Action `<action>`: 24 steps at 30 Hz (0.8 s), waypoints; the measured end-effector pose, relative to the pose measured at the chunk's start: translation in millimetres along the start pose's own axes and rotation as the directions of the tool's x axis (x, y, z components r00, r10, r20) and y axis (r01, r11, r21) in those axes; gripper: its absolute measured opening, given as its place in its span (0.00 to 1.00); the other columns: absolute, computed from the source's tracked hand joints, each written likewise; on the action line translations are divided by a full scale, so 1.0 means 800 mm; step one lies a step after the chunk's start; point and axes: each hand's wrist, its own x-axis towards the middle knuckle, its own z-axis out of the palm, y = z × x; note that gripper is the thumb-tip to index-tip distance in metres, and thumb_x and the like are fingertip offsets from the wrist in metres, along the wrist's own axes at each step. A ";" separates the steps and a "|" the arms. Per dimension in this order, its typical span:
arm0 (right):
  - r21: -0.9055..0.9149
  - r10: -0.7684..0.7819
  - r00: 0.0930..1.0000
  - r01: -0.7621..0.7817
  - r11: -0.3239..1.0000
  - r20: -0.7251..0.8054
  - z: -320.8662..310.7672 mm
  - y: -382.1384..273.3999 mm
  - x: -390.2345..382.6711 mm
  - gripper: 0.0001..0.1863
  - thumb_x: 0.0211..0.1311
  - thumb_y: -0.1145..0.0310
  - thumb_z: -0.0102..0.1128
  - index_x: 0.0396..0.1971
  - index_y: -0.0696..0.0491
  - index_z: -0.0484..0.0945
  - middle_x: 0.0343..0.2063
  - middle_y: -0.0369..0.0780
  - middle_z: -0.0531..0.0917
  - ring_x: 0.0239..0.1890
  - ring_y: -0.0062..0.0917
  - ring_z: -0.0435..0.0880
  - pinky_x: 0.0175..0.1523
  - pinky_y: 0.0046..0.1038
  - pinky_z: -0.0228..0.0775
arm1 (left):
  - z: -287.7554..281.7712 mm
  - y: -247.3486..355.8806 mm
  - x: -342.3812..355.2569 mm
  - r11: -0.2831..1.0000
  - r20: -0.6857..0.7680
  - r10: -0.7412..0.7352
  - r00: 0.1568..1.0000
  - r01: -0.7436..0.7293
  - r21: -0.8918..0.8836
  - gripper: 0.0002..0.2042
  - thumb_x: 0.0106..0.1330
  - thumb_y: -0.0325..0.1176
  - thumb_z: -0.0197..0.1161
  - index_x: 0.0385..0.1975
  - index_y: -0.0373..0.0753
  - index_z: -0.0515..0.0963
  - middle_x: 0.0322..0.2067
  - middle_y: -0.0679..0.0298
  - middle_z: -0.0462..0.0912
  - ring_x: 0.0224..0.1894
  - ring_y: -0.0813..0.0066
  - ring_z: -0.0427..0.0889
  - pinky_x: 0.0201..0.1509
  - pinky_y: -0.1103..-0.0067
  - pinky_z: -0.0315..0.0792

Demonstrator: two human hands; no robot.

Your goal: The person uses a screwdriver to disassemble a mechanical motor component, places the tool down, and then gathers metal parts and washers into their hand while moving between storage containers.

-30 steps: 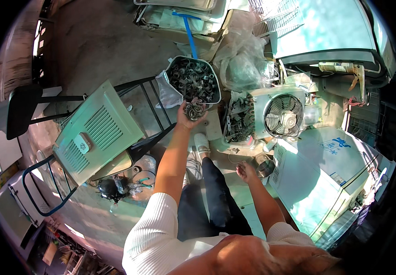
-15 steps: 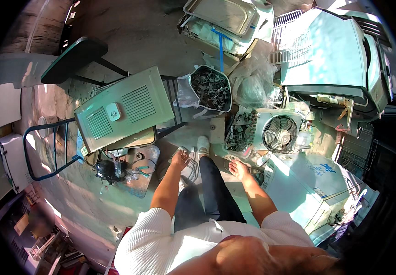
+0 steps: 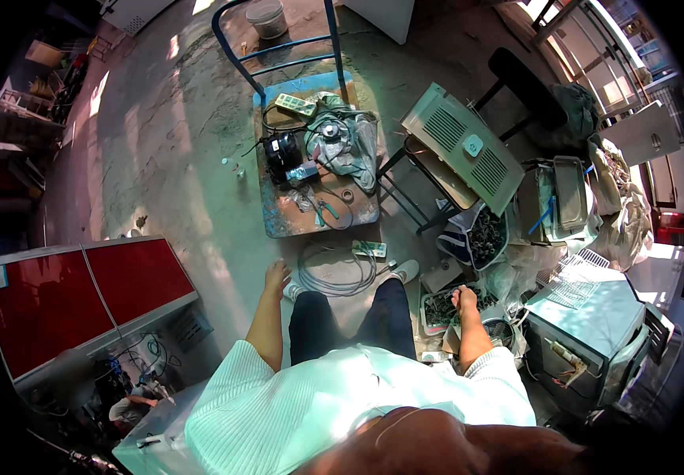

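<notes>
My left hand (image 3: 277, 275) hangs beside my left shoe, over the concrete floor, its fingers loosely bent and nothing seen in them. Close by on the floor lies a coil of grey cable (image 3: 334, 271). My right hand (image 3: 464, 298) hovers above a tray of small dark metal parts (image 3: 440, 309), apparently holding nothing, with its fingers slightly curled. Ahead of my feet stands a flat platform cart (image 3: 278, 220) with a blue handle frame. On it rest a black compressor (image 3: 282, 157), a grey-green cloth (image 3: 354, 152), and green-handled pliers (image 3: 324, 210).
A pale vented metal panel (image 3: 480, 131) lies across a dark-framed chair at right. Beyond my right hand are a bag of metal parts (image 3: 487, 240) and a pale appliance casing (image 3: 587, 313). A red-doored cabinet (image 3: 57, 305) stands left. A person (image 3: 129, 408) works at lower left.
My view and body have turned left, so the cart now lies straight ahead and the panel and appliances sit to the right. Both hands have swung outward to my sides.
</notes>
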 end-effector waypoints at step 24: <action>-0.453 -0.077 0.988 0.130 0.882 0.133 0.762 -0.015 -0.302 0.06 0.67 0.65 0.53 0.31 0.49 0.71 0.21 0.34 0.73 0.22 0.25 0.73 0.29 0.28 0.67 | -0.650 -0.171 -0.003 0.340 -0.249 -0.707 0.662 0.009 -0.940 0.08 0.61 0.38 0.57 0.35 0.44 0.73 0.26 0.69 0.70 0.25 0.73 0.67 0.28 0.69 0.60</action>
